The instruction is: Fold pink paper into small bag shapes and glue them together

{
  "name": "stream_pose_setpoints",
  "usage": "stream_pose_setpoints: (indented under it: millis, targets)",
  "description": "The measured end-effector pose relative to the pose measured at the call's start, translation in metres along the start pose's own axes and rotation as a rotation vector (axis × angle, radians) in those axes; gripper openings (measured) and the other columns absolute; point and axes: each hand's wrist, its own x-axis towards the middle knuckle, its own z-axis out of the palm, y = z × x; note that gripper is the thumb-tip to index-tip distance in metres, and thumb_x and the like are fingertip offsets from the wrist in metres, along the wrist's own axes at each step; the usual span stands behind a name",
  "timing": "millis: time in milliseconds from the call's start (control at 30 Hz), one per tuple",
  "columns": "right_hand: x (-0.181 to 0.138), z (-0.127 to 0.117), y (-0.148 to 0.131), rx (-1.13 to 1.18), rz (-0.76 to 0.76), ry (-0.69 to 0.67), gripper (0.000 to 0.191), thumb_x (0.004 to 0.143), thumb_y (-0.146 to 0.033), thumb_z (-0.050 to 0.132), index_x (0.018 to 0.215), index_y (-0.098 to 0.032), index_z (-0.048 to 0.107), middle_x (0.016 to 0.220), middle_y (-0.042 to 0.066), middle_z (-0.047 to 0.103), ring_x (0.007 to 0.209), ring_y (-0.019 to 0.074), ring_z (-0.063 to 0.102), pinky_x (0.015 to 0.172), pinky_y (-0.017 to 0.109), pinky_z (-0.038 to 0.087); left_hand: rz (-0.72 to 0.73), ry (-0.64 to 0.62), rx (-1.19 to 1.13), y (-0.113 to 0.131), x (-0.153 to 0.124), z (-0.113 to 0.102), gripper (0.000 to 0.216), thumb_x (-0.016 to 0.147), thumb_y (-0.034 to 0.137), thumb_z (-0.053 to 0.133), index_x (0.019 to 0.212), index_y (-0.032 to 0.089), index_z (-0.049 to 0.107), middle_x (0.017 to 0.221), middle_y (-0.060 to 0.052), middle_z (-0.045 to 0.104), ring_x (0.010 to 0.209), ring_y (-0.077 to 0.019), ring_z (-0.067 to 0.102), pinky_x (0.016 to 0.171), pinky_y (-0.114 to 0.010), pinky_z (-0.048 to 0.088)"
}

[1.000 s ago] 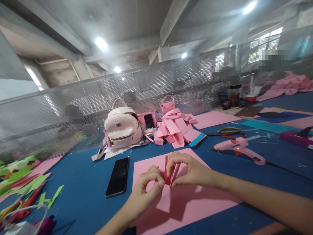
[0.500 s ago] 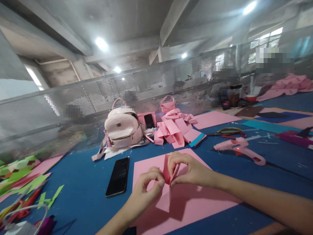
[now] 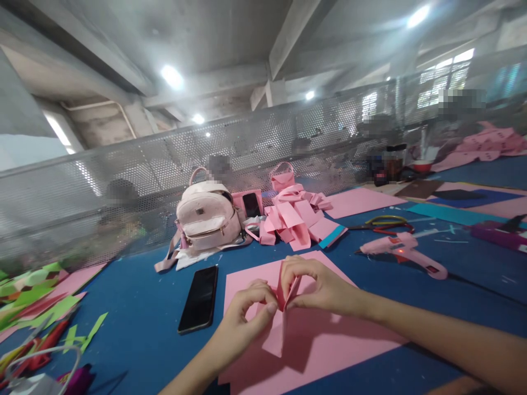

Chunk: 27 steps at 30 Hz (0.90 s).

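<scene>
Both my hands pinch a small folded pink paper piece (image 3: 276, 336) above a large pink sheet (image 3: 329, 351) lying on the blue table. My left hand (image 3: 252, 311) grips its left side between thumb and fingers. On its right side, my right hand (image 3: 309, 282) presses a flap, thumb below and fingers curled over the top. The folds stand up between the hands, and my fingers hide part of them. To the left of the sheet lies a black phone (image 3: 198, 299).
A pink glue gun (image 3: 403, 252) with a lit red light lies at right, near scissors (image 3: 387, 222). Behind are a pale backpack (image 3: 209, 216), a heap of folded pink pieces (image 3: 292, 216) and a perforated metal screen (image 3: 164, 175). Green paper scraps (image 3: 37, 296) lie at left.
The hands keep their grip on the folded paper. Its right flap and the left part have come slightly closer together at the front edge.
</scene>
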Motion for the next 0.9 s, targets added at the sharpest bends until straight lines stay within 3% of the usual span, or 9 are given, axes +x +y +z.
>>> stream_pose_setpoints:
  millis: [733, 900]
  targets:
    - [-0.0001, 0.0014, 0.0029, -0.045, -0.034, 0.023, 0.03, 0.086, -0.046, 0.078, 0.078, -0.018, 0.069, 0.077, 0.003, 0.069, 0.08, 0.019, 0.06, 0.079, 0.034, 0.046, -0.04, 0.003, 0.026, 0.0007, -0.0007, 0.0038, 0.04, 0.098, 0.048, 0.053, 0.072, 0.017, 0.057, 0.078, -0.004, 0.053, 0.083, -0.0206, 0.05, 0.081, -0.031, 0.037]
    - [0.0007, -0.0008, 0.0034, -0.07, -0.04, 0.03, 0.026, 0.088, -0.043, 0.077, 0.08, -0.019, 0.07, 0.082, 0.003, 0.067, 0.087, 0.021, 0.059, 0.081, 0.035, 0.046, -0.029, 0.019, -0.002, -0.0015, -0.0008, 0.0011, 0.039, 0.1, 0.048, 0.051, 0.075, 0.018, 0.057, 0.078, -0.002, 0.052, 0.083, -0.0198, 0.05, 0.091, -0.033, 0.037]
